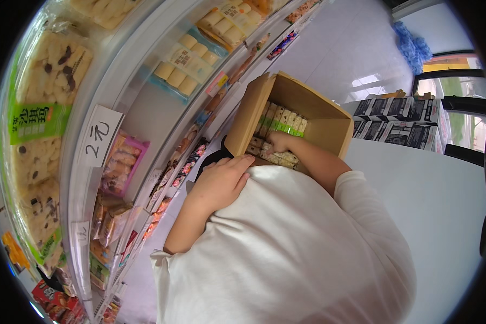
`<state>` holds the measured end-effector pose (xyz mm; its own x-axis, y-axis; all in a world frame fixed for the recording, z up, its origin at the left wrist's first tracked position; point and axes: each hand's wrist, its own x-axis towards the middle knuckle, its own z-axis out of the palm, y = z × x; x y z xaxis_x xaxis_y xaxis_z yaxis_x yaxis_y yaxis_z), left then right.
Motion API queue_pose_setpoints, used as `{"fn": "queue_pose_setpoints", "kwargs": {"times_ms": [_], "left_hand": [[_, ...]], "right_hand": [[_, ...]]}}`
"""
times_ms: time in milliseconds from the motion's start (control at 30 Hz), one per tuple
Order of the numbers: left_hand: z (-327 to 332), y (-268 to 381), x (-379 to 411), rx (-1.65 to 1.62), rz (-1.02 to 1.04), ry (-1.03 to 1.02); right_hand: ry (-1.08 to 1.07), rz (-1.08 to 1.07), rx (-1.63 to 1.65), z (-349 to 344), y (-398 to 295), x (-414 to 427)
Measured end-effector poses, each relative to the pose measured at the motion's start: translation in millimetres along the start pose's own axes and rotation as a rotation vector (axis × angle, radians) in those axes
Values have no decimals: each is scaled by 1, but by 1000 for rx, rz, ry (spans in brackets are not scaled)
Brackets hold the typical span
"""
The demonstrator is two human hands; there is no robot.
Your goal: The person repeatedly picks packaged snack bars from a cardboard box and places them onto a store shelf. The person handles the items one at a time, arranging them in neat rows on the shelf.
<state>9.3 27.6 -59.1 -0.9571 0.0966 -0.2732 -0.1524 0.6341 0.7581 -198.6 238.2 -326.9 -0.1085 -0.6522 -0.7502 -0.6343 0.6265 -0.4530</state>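
Observation:
A brown cardboard box (328, 117) stands open and tilted in front of me. Inside it are rows of clear-wrapped sachima pastry packs (285, 119) with green bands. My right hand (281, 141) reaches down into the box, its bent fingers touching the packs near the close side. Whether those fingers grip a pack cannot be made out. Flat against the near left rim lies my left hand (222, 178), fingers extended and thumb apart, with nothing held in it. The front of my white shirt covers part of the box's near edge.
Store shelves curve along the left, bearing a large sachima pack (44, 121), Swiss roll packs (186, 65) and a handwritten price card (101, 135). Stacked black-and-white cartons (405, 121) stand right of the box, beside a white surface (421, 194). A blue plastic bag (411, 48) lies farther back.

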Motion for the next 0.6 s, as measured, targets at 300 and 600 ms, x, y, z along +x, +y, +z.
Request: {"fn": "queue_pose_setpoints", "kwargs": {"times_ms": [300,600], "left_hand": [[-2,-3,1,-34,44,2],[-15,6,8,-65,-28,194]], "right_hand": [[127,-35,-122,-22,-12,-17],[219,-18,31,-145,-106,-170]]}}
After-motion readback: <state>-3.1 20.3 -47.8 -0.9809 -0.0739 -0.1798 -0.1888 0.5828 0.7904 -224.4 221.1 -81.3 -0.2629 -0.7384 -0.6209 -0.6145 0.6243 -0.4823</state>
